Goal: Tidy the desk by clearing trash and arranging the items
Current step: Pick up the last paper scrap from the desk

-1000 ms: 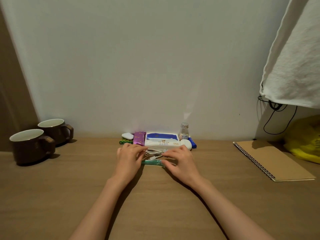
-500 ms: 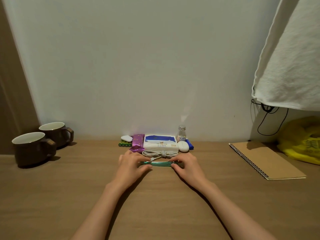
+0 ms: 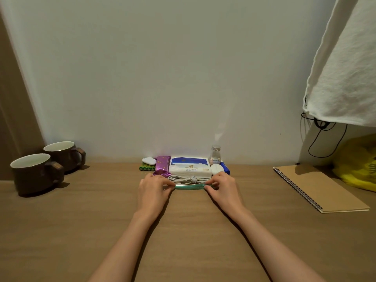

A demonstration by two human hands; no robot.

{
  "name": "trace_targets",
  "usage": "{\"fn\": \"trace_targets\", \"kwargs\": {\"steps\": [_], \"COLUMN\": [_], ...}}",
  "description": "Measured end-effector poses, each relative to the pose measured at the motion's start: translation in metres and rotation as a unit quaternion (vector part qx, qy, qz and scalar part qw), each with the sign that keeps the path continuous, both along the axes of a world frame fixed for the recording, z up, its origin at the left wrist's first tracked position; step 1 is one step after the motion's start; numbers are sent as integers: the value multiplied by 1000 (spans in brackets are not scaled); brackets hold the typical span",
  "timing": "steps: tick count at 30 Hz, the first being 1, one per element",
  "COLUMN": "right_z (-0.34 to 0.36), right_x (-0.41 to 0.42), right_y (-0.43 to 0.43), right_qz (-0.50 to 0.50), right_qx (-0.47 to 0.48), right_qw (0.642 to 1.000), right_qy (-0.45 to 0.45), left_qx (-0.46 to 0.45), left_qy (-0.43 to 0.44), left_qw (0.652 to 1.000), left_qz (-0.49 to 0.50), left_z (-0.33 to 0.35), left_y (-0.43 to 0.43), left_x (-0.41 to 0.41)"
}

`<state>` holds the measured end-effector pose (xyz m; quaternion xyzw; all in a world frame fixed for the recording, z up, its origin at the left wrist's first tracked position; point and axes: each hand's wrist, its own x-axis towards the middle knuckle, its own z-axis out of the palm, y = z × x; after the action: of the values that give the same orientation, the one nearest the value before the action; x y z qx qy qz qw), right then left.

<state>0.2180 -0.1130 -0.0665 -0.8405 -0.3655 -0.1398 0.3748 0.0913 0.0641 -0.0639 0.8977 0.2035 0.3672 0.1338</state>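
Two hands are pinching a green strip point(image 3: 189, 187) at mid-frame: the left hand point(image 3: 153, 190) is gripping its left end between thumb and fingers, the right hand point(image 3: 222, 188) its right end. Its long axis is running left to right, flat on the bench point(image 3: 81, 231). Thin and glossy, it is lying just beside a coiled white cable point(image 3: 184, 179) below the tissue pack point(image 3: 190, 167).

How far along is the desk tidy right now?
Mostly done: the tissue pack, purple wrapper, small bottle and coiled white cable sit grouped at the wall, two mugs far left, the notebook right. In hand: the left hand and right hand pinch the ends of a green strip. Left: placing it; maybe the yellow bag.
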Motion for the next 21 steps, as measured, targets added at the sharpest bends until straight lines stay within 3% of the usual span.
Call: {"fn": "trace_targets", "kwargs": {"steps": [6,15,21], "right_z": [-2,-4,0], "right_x": [4,-8,-37], "right_y": [4,2,18], "right_qz": [-12,-3,58], "right_qx": [-8,22,23], "right_qw": [1000,997,993], "right_qy": [-18,-69,-102], "left_qx": [-14,-147,-209], "left_qy": [2,-81,20], "left_qw": [1000,986,976], "left_qz": [-2,-12,-58], "left_z": [-1,7,-1], "left_y": [4,25,44], "left_x": [4,-37,-61]}}
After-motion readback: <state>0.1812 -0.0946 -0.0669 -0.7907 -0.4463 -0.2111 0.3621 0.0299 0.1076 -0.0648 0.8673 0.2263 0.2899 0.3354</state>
